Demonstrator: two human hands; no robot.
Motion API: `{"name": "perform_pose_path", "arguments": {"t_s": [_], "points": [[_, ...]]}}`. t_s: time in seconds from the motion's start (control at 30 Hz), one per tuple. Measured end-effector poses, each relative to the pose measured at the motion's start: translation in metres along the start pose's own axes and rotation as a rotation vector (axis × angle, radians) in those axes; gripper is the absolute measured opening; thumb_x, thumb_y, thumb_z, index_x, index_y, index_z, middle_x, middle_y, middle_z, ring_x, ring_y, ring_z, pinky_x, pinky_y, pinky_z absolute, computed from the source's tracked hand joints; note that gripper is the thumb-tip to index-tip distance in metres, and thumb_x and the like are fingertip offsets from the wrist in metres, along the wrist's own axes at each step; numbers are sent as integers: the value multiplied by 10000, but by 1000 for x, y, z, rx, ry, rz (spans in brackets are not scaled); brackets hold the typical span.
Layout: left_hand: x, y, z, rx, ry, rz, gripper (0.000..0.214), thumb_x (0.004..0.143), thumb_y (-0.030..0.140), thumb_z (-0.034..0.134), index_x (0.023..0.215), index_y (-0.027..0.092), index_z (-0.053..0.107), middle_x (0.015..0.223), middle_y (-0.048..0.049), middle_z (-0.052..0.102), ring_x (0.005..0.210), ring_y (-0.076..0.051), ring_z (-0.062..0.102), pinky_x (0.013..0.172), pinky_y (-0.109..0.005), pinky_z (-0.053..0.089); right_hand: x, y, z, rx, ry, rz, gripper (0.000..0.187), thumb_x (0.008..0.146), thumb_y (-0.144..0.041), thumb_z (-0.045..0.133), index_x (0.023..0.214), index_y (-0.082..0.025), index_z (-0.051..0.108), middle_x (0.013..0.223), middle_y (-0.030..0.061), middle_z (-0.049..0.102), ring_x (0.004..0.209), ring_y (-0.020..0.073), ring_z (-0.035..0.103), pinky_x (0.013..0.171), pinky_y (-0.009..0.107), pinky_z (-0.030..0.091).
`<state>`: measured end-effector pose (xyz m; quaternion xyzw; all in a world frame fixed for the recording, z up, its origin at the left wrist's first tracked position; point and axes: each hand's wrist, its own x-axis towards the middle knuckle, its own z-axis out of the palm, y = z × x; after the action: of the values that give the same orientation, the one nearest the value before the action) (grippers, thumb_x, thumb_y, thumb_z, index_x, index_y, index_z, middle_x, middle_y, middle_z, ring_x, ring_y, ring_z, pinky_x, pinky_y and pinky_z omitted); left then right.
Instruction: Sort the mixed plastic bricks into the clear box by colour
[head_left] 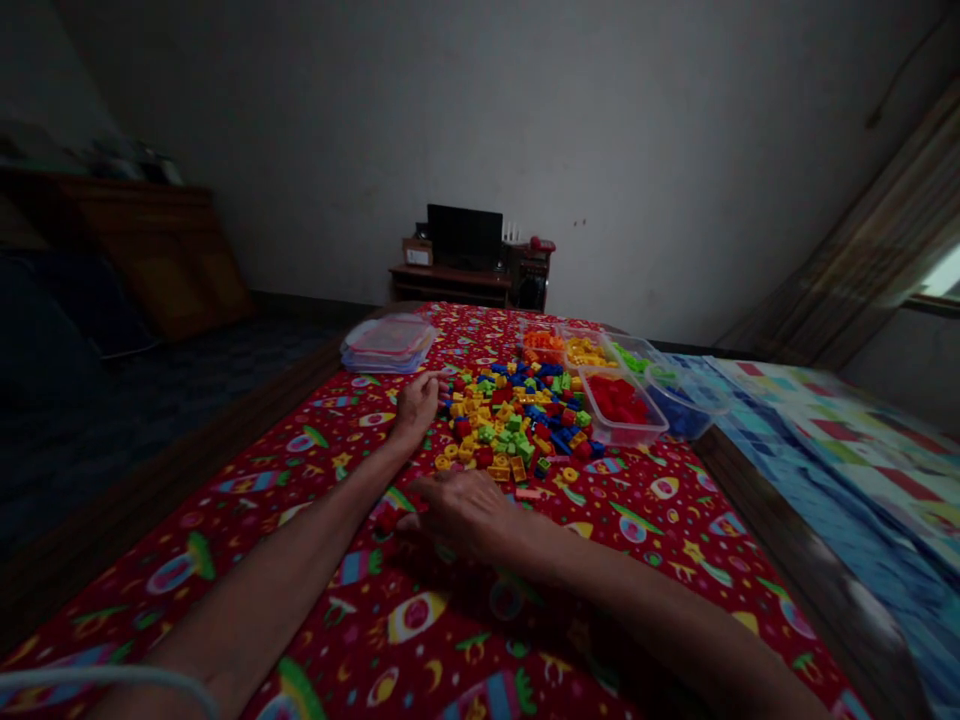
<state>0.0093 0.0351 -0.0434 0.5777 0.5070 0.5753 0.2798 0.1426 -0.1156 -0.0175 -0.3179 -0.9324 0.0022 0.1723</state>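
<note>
A pile of small plastic bricks (517, 415) in yellow, blue, red and green lies on a red patterned cloth (645, 520). My left hand (418, 400) rests at the pile's left edge, fingers stretched toward the bricks, holding nothing. My right hand (461, 510) lies nearer to me, palm down on the cloth, fingers bent over red bricks (390, 518) by its fingertips. Behind the pile stand clear tubs: one with red bricks (621, 400), one with blue (686, 410), one with green (634, 355), one with yellow (589, 350), one with orange (541, 342).
A stack of clear lids or tubs (388, 343) sits at the cloth's far left. A dark wooden edge (187, 460) runs along the left, with a dim floor beyond. A blue patterned cover (840, 450) lies to the right. A low desk with a dark screen (465, 240) stands by the far wall.
</note>
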Motion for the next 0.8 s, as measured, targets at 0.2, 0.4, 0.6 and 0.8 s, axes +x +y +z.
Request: {"name": "perform_pose_path", "arguments": {"t_s": [0.2, 0.4, 0.6, 0.8], "points": [[3, -6, -5, -55, -12, -44, 271, 795, 264, 428, 923, 145, 634, 706, -20, 633, 597, -136, 602, 553, -232, 497, 23, -15, 28, -53, -71, -138, 274, 946, -393, 424, 984, -181, 593, 702, 24, 655, 544, 126, 535, 467, 265, 253], [4, -10, -6, -73, -31, -47, 277, 758, 314, 459, 894, 152, 638, 704, -22, 635, 599, -146, 609, 579, -261, 514, 24, 10, -8, -80, -5, 48, 173, 912, -295, 475, 900, -162, 586, 713, 25, 644, 514, 95, 466, 469, 255, 224], [5, -12, -4, -108, -20, -66, 277, 737, 321, 459, 877, 145, 622, 665, -11, 618, 573, -133, 591, 553, -238, 493, -18, 118, -104, -159, 271, 441, 256, 946, -270, 417, 892, -125, 621, 728, 55, 628, 591, 104, 459, 557, 243, 274], [4, -12, -4, -87, -26, -60, 273, 724, 316, 480, 866, 144, 638, 666, -8, 619, 572, -136, 589, 556, -244, 492, -71, 184, -128, -110, 93, 764, 283, 890, -318, 503, 794, -134, 695, 650, 40, 635, 555, 114, 492, 541, 233, 301]]}}
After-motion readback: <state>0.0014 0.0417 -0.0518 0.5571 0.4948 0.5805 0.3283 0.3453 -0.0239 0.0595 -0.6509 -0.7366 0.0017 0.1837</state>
